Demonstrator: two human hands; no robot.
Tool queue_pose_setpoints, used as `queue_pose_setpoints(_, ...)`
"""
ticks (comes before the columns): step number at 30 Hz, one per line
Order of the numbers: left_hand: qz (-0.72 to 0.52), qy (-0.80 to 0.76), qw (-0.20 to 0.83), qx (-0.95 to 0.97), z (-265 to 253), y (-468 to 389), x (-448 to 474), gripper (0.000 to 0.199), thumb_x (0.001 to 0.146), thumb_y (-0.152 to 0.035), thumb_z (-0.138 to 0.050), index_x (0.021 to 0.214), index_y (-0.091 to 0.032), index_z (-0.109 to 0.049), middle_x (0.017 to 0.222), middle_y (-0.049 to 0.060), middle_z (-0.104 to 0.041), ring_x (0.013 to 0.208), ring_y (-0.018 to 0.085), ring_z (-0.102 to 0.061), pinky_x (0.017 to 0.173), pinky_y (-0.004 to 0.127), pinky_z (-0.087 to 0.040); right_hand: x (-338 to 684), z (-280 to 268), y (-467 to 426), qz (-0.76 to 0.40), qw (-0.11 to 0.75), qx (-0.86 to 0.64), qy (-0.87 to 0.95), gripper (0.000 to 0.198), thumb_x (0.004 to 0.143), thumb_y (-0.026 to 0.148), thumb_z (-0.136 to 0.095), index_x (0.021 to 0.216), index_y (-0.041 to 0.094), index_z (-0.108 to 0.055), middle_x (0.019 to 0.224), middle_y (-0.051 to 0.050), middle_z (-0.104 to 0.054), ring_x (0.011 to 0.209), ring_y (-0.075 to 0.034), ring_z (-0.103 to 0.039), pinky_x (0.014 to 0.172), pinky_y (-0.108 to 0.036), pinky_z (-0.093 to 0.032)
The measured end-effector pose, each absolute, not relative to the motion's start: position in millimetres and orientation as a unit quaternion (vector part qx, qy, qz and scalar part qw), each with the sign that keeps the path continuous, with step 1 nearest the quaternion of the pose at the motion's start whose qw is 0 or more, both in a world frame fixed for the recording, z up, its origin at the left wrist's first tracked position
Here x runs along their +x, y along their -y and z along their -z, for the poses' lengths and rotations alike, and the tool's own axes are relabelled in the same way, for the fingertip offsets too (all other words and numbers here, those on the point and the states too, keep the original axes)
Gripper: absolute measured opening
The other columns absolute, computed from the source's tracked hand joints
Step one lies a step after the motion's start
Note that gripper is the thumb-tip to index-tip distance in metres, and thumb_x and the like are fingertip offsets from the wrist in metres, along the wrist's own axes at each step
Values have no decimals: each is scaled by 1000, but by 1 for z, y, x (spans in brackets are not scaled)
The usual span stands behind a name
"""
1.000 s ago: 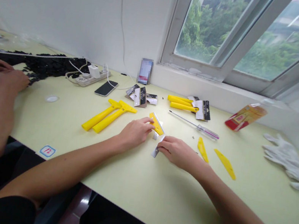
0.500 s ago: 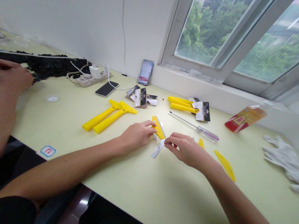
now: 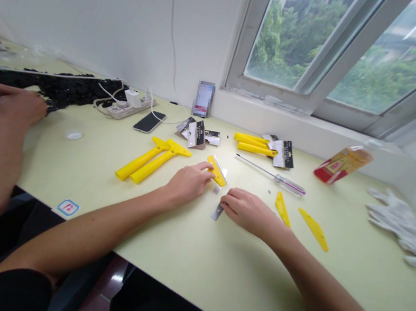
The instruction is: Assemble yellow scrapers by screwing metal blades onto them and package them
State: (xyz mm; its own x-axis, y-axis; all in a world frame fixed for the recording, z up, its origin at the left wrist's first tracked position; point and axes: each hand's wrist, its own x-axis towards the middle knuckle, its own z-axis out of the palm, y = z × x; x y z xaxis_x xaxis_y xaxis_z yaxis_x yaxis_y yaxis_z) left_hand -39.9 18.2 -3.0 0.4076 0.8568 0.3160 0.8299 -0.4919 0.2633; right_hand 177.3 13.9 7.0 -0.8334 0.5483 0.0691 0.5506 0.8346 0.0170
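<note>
"What's the left hand (image 3: 189, 182) holding?"
"A flat yellow plastic plate (image 3: 216, 172), pinched over the pale-yellow desk (image 3: 219, 275)."
"And the right hand (image 3: 245, 210)?"
"It grips a thin grey metal strip (image 3: 216, 213) near the plate."

Table (image 3: 189, 259) lies open nearside; beyond the right fingers (image 3: 232, 198), a screwdriver (image 3: 283, 180) (aslant) obstructs

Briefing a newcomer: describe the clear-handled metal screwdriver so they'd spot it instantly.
Find the grey-framed window, then the pale yellow tabletop below it. Beyond the right hand lies the screwdriver; its thin metal shaft and clear, purple-streaked handle set it apart from the flat yellow pieces nearby.
</note>
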Motion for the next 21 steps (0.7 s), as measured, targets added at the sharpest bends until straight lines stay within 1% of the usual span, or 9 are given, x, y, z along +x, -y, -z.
queue_pose_setpoints(8,-217,-495,35,841,3,-17,-40,26,91,-18,-52,106,-24,-72,128,2,-63,101,17,-67,88,28,-54,179,-1,-14,110,36,-228,967,20,92,16,-49,79,16,-64,74,-6,-62,71,-17,-59,67,-30,-44)
queue_pose_setpoints(12,-226,-490,39,841,4,-18,-40,26,92,-19,-51,106,-24,-72,127,3,-63,101,18,-67,87,28,-55,180,-1,-14,134,52,-230,963,20,93,16,-49,78,16,-62,74,-5,-62,69,-17,-58,66,-30,-44)
queue_pose_setpoints(14,-225,-491,44,840,3,-18,-40,27,92,-18,-50,106,-23,-73,127,3,-63,102,19,-67,87,30,-55,181,-5,-14,125,80,-236,960,20,93,17,-48,80,16,-63,75,-5,-63,70,-17,-59,67,-30,-45)
queue_pose_setpoints(18,-224,-482,53,846,0,-12,-37,27,92,-18,-51,107,-24,-72,129,3,-62,102,20,-67,90,33,-54,182,-16,-15,80,183,-285,937,19,94,18,-47,88,15,-65,79,-6,-66,73,-16,-60,71,-29,-46)
queue_pose_setpoints(21,-222,-464,46,856,0,-4,-32,27,92,-19,-51,109,-27,-71,131,2,-61,100,19,-68,87,31,-56,183,-18,-16,64,219,-318,920,19,93,19,-48,86,16,-65,78,-6,-65,72,-16,-59,71,-30,-46)
